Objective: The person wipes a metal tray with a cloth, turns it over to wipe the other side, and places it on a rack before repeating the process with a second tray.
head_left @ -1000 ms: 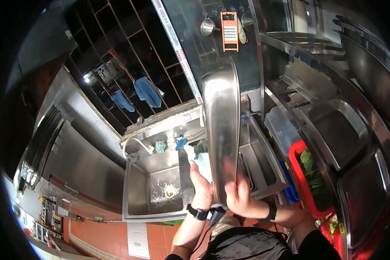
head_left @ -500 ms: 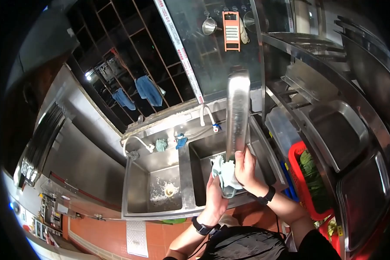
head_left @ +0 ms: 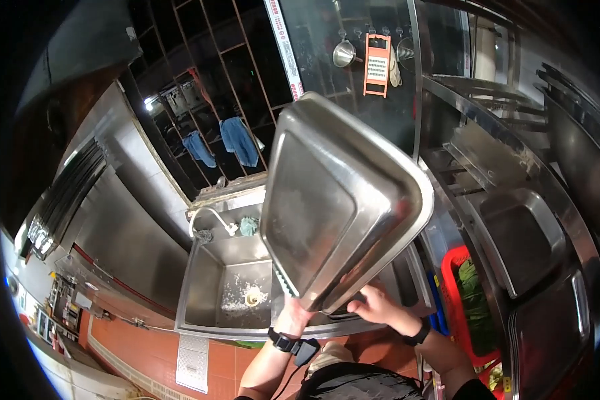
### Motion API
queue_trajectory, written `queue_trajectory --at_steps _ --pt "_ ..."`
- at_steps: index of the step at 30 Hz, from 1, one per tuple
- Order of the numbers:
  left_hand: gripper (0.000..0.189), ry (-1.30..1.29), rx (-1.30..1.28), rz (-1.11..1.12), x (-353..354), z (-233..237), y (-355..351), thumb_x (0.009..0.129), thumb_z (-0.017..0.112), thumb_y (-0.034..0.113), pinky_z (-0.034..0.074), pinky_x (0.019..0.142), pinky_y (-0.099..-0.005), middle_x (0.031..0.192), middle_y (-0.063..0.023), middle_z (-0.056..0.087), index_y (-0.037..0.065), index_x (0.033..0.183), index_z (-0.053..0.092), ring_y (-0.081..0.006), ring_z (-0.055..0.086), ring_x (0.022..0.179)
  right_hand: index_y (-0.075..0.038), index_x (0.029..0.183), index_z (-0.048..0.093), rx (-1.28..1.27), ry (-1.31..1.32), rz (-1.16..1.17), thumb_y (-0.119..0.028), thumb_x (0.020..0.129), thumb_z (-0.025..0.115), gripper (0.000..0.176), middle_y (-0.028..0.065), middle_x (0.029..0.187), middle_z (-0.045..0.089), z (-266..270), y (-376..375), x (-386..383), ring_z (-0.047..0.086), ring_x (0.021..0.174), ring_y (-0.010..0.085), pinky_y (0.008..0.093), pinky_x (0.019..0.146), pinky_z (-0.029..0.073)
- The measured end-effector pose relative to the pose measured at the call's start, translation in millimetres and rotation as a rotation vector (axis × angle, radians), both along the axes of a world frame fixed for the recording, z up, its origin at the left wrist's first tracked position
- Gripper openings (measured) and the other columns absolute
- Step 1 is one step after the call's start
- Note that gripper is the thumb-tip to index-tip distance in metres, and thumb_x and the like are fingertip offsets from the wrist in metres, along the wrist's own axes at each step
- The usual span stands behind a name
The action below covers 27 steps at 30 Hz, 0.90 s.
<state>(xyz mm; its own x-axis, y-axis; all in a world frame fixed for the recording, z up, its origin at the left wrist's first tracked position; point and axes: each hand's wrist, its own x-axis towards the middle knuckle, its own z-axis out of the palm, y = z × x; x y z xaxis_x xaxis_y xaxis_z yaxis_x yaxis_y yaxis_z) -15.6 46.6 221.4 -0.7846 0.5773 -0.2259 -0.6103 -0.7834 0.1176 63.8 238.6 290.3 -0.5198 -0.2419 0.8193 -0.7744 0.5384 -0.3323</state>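
Note:
A large rectangular steel tray [head_left: 313,200] is raised over the double sink, tilted, with its broad face toward the camera. My left hand [head_left: 292,318] grips its bottom corner, the fingers partly hidden behind it. A strip of pale green cloth [head_left: 286,283] shows between that hand and the tray's left edge. To the right of the corner is my right hand [head_left: 380,308], thumb and fingers apart, close to the lower edge; whether it touches the metal is unclear.
The left sink basin [head_left: 207,283] has white scraps around its drain. A curved faucet [head_left: 210,210] and a bunched cloth [head_left: 249,226] are behind it. On the right are a red basket [head_left: 452,293] of leafy greens and a metal rack [head_left: 513,155] with trays. Barred window behind.
The tray has turned from edge-on to broad face toward the camera. My right hand has opened from its hold on the tray. The cloth is now mostly hidden, and the view has shifted slightly.

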Motion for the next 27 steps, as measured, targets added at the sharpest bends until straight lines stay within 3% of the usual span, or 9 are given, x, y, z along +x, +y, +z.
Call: queue_trajectory --at_steps 3,6,9,10,12,14,20,21,27 --pt "0.057 0.143 -0.45 0.21 24.2 13.6 -34.2 0.09 0.043 0.047 0.045 0.091 -0.0483 0.124 -0.019 0.051 0.002 0.124 0.046 -0.0334 0.052 0.11 -0.003 0.127 0.038 -0.488 -0.555 0.002 -0.021 0.095 0.046 0.037 0.0102 0.079 0.068 -48.8 47.7 -13.8 0.063 0.084 0.015 0.0286 0.085 0.043" --pt "0.046 -0.21 -0.684 0.34 28.3 43.2 -66.9 0.097 0.032 0.032 0.044 0.094 -0.0451 0.13 -0.0162 0.044 0.005 0.135 0.03 -0.0322 0.05 0.113 -0.023 0.144 0.004 -0.963 -0.85 0.314 -0.02 0.097 0.038 0.058 0.0229 0.137 0.032 -23.6 78.4 -2.7 0.052 0.11 0.0385 0.0514 0.09 0.047" --pt "0.044 0.433 -0.809 0.182 24.2 -49.8 -156.4 0.097 0.032 0.034 0.045 0.091 -0.0406 0.129 -0.0096 0.046 0.006 0.131 0.036 -0.0253 0.052 0.109 -0.013 0.142 0.017 -0.993 -0.835 0.6 -0.03 0.096 0.041 0.055 0.022 0.135 0.037 -22.0 91.6 -8.4 0.047 0.117 0.0362 0.0511 0.089 0.047" --pt "0.043 0.191 -0.776 0.275 30.4 -13.0 -139.7 0.097 0.034 0.037 0.046 0.087 -0.0375 0.123 -0.0081 0.052 0.007 0.126 0.043 -0.0227 0.056 0.101 -0.007 0.138 0.025 -1.013 -0.876 0.542 -0.038 0.095 0.039 0.055 0.0213 0.131 0.042 -18.4 90.2 -9.2 0.047 0.117 0.0328 0.0473 0.093 0.044" --pt "0.043 0.305 -0.079 0.03 2.4 -33.4 -163.2 0.095 0.04 0.038 0.052 0.08 -0.0383 0.113 -0.0124 0.058 0.004 0.12 0.049 -0.0268 0.059 0.098 -0.003 0.137 0.027 -0.985 -0.8 0.518 -0.044 0.095 0.035 0.059 0.02 0.128 0.046 -9.5 87.3 -13.0 0.048 0.118 0.0283 0.0421 0.097 0.04" --pt "0.047 0.195 -0.648 0.143 -7.8 -25.0 -151.7 0.094 0.042 0.041 0.053 0.075 -0.0363 0.108 -0.0114 0.061 0.0 0.115 0.052 -0.0218 0.061 0.09 -0.002 0.135 0.031 -1.067 -0.788 0.491 -0.045 0.096 0.031 0.058 0.0173 0.129 0.047 -9.3 87.5 -17.8 0.047 0.117 0.0236 0.0387 0.099 0.037" --pt "0.064 0.311 -1.156 0.118 7.5 14.6 -127.2 0.091 0.038 0.055 0.052 0.063 -0.0266 0.087 -0.0064 0.064 -0.004 0.107 0.057 -0.0131 0.062 0.072 0.002 0.123 0.047 -0.371 -0.796 0.184 -0.027 0.098 0.038 0.039 0.0126 0.118 0.056 -18.3 93.6 -9.9 0.054 0.108 0.0199 0.03 0.095 0.039" --pt "0.063 0.313 -1.179 0.102 5.8 13.9 -126.3 0.091 0.038 0.055 0.052 0.063 -0.0265 0.085 -0.0058 0.064 -0.004 0.105 0.057 -0.0127 0.061 0.071 0.0 0.109 0.056 -0.4 -0.839 0.149 -0.027 0.096 0.046 0.032 0.007 0.093 0.06 -30.6 88.1 -11.0 0.055 0.088 0.0108 0.0252 0.077 0.044" --pt "0.065 0.445 -1.464 -0.101 -3.4 16.7 -112.2 0.088 0.043 0.058 0.046 0.064 -0.026 0.08 -0.0048 0.062 -0.004 0.094 0.061 -0.0101 0.056 0.07 0.004 0.079 0.058 -0.016 -1.001 0.021 -0.034 0.093 0.049 0.042 0.0143 0.06 0.053 -79.1 87.9 -22.3 0.044 0.058 0.0126 0.0332 0.056 0.04"
